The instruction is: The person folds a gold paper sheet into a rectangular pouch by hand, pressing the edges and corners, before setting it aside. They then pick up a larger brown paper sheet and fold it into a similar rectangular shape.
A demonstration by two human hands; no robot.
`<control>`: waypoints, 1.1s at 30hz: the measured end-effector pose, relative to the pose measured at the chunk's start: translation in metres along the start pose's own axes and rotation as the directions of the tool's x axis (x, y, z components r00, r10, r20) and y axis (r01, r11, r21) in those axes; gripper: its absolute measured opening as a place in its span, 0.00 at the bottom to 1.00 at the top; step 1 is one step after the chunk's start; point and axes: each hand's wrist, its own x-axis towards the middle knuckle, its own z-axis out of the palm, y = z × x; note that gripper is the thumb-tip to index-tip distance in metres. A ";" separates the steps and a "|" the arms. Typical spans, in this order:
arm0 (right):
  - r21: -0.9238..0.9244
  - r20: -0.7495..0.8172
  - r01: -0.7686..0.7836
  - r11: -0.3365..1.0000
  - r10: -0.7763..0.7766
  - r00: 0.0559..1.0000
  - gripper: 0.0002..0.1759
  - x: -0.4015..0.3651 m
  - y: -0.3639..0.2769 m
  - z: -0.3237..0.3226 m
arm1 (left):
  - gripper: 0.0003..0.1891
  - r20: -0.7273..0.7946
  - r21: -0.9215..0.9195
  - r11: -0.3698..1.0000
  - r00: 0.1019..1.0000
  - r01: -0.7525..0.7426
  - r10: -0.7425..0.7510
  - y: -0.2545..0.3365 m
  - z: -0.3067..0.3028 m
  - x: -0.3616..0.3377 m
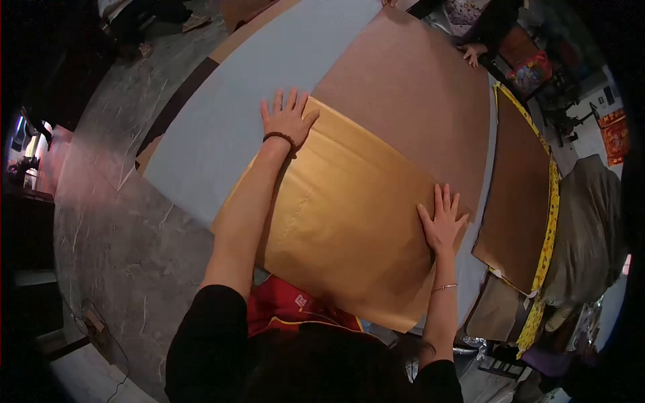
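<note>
Touches golden sheet (349, 215) at dial centre with left grip (287, 123) at eleven o'clock and right grip (443, 223) at three, splayed flat, clasping nothing; cannot make out sheet behind left forearm (240, 221).

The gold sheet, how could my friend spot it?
Find the big grey-blue surface. At its near end, mostly between the left forearm and right forearm, lies the gold sheet. Its shine sets it apart from the dull brown sheet beyond.

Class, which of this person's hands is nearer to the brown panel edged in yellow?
Right. The right hand is by the golden sheet's side nearer the brown panel, apart from the panel; the left hand is farther off, towards the sheet's opposite side.
</note>
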 end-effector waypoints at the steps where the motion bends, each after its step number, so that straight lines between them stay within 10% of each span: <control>1: 0.005 -0.007 0.003 1.000 -0.003 1.000 0.42 0.002 0.000 -0.002 | 0.36 -0.008 0.003 1.000 1.000 0.000 0.000 0.003 -0.003 0.002; 6: -0.012 0.009 -0.004 1.000 0.004 1.000 0.42 -0.001 -0.002 -0.001 | 0.38 -0.198 0.010 0.996 0.976 0.090 -0.086 0.048 0.003 -0.025; 11: -0.038 0.032 0.033 0.999 -0.031 0.999 0.41 0.003 0.003 0.007 | 0.38 -0.192 -0.287 0.729 0.783 -0.622 0.592 0.118 0.025 -0.191; 16: -0.076 -0.007 0.010 0.997 -0.010 1.000 0.41 0.006 0.008 0.015 | 0.34 -0.151 -0.004 0.992 0.980 -0.129 0.127 -0.023 0.003 -0.219; 20: -0.060 -0.017 0.000 0.998 -0.001 1.000 0.41 0.008 0.011 0.015 | 0.27 -0.430 0.084 0.898 0.829 0.432 -0.359 -0.149 -0.001 -0.239; 26: -0.033 -0.046 0.028 0.999 -0.030 0.999 0.41 0.007 0.012 0.016 | 0.14 -0.356 -0.335 0.939 0.933 -0.075 -0.053 -0.141 -0.027 -0.184; 29: -0.043 -0.033 0.031 0.999 -0.032 0.999 0.42 0.007 0.010 0.014 | 0.19 -0.157 -0.098 0.995 0.988 -0.009 -0.007 -0.099 -0.033 -0.168; 33: -0.029 -0.019 0.008 1.000 -0.009 1.000 0.43 0.002 0.002 0.007 | 0.32 0.032 -0.311 0.927 0.977 0.209 -0.210 -0.088 -0.040 -0.144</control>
